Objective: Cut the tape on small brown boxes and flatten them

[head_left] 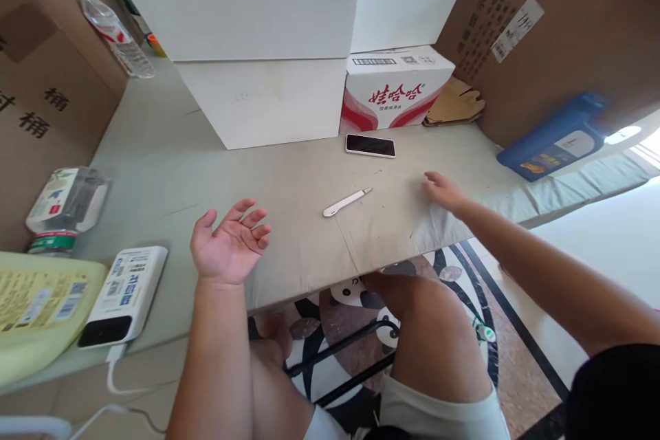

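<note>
My left hand (229,244) is raised palm up over the front of the cloth-covered table (289,185), fingers loosely curled and apart, with nothing in it. On the right, my right hand (442,191) hovers low over or rests on the cloth; which one I cannot tell. Its thumb side faces up, its fingers point left, and no object shows in it. Between the two hands lies a slim white-handled craft knife (346,202), its blade end pointing to the upper right. Neither hand touches it. Behind the knife, a phone (370,146) with a dark screen lies flat.
White boxes (262,103) and a red-and-white carton (392,93) stand at the back. A blue bottle (554,141) leans at the right. Along the left are a plastic bottle (67,206), a yellow jug (46,309) and a white power bank (126,295) with a cable.
</note>
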